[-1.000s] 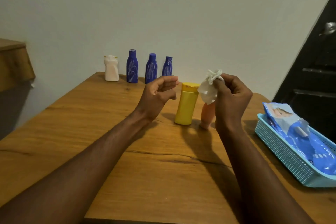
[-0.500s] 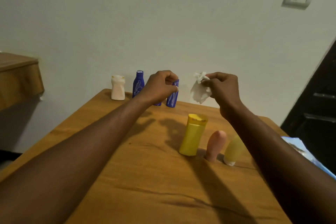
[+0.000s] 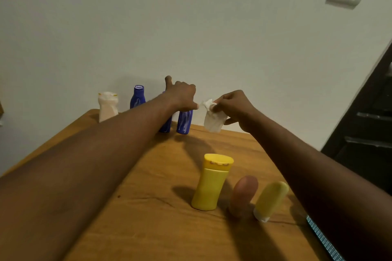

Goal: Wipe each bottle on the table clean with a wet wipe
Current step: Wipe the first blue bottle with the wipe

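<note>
Presently left hand seemingly curled round blue bottle top, right hand pinching crumpled wet wipe just right of that grip

Head-worn wide view looks forward, slightly down, across the table

at the table's 12 o'clock edge stand a white bottle, a left blue bottle, a half-hidden middle blue bottle and a right blue bottle, its top gripped by the left hand. at its 3 o'clock the crumpled wet wipe hangs pinched in the right hand. toward 5 o'clock stand a yellow bottle, a pink bottle and a cap-down yellow-green tube.
</note>
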A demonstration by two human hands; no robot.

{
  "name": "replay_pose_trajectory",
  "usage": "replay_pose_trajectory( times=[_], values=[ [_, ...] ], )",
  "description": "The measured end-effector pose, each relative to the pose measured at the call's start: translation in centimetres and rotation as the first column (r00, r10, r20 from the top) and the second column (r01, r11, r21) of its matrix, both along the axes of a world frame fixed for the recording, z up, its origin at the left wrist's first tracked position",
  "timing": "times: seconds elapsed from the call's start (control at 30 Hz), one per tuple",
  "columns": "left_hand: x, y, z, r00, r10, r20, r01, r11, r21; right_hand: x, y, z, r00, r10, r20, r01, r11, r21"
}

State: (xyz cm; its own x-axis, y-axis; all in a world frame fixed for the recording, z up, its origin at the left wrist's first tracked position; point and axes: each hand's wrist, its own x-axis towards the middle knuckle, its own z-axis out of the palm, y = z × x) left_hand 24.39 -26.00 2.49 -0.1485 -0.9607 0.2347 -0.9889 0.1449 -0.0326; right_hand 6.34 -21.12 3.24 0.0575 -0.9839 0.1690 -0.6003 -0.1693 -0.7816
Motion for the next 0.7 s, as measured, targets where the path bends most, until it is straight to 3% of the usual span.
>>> replay_pose_trajectory(
  times=[0.4,0.57,0.7],
  values=[
    [1.2,3.1,0.1,0.936,-0.101,-0.336,0.051,0.987,-0.155,-0.1,1.6,-0.6,1.000,-0.015,0.025,0.016,0.999,-0.040],
    [3.2,9.4,3.6,0.760,-0.161,-0.630,0.074,0.984,-0.162,0.1,5.1,2.0,0.998,0.005,0.066,0.004,0.992,-0.130],
    [5.0,15.6,4.5,0.647,-0.166,-0.744,0.061,0.984,-0.166,0.4,9.6,3.7,0.990,0.050,0.134,-0.025,0.984,-0.177]
  ],
)
